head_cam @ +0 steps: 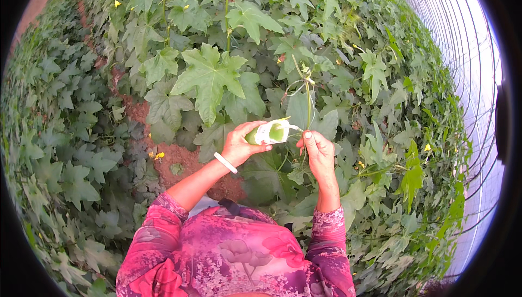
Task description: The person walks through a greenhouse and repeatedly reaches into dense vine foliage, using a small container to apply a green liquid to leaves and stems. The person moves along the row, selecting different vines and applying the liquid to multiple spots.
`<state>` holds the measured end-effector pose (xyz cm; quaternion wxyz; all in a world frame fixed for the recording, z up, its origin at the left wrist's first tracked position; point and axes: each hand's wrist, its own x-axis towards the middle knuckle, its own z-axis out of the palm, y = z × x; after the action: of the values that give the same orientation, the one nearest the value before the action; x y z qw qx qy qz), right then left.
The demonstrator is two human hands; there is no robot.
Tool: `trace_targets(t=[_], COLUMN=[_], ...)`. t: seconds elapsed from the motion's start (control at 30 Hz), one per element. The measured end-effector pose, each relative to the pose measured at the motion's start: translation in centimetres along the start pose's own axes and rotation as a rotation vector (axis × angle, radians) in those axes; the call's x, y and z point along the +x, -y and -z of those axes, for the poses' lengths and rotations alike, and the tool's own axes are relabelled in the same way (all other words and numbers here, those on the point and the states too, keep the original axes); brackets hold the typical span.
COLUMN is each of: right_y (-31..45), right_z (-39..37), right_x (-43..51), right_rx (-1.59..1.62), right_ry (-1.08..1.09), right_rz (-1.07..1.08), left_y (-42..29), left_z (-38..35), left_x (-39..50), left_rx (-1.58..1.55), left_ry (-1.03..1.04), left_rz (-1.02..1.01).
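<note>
My left hand grips a small clear squeeze bottle, which holds green liquid and bears a white label with writing. The bottle lies tipped on its side, its thin pale nozzle pointing right, close to my right fingertips. Between thumb and fingers, my right hand pinches a slender green vine stem near a joint. Small shoots and curling tendrils branch from a node higher up that stem. Whether the nozzle touches the plant is not clear.
Dense lobed-leaf vines surround me, dotted with yellow flowers. A strip of reddish soil runs between rows at left. Upright strings or stems rise ahead. A ribbed translucent greenhouse wall curves along the right.
</note>
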<state>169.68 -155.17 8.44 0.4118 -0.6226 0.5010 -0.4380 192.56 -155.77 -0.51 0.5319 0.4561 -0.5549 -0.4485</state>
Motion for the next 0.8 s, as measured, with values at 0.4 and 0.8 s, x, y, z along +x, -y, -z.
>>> trace_targets(t=[0.4,0.8], right_y=[3.4,0.0], right_z=[0.6,0.7], right_x=[1.3,1.1], right_rx=[-0.322,-0.149], right_ry=[0.097,0.075], right_rz=[-0.1,-0.024], left_y=[-2.3,-1.0], left_z=[-0.4,0.5], left_x=[-0.1,-0.9], left_rx=[0.074,0.026], left_ry=[0.028,0.012], left_rz=[-0.091,0.049])
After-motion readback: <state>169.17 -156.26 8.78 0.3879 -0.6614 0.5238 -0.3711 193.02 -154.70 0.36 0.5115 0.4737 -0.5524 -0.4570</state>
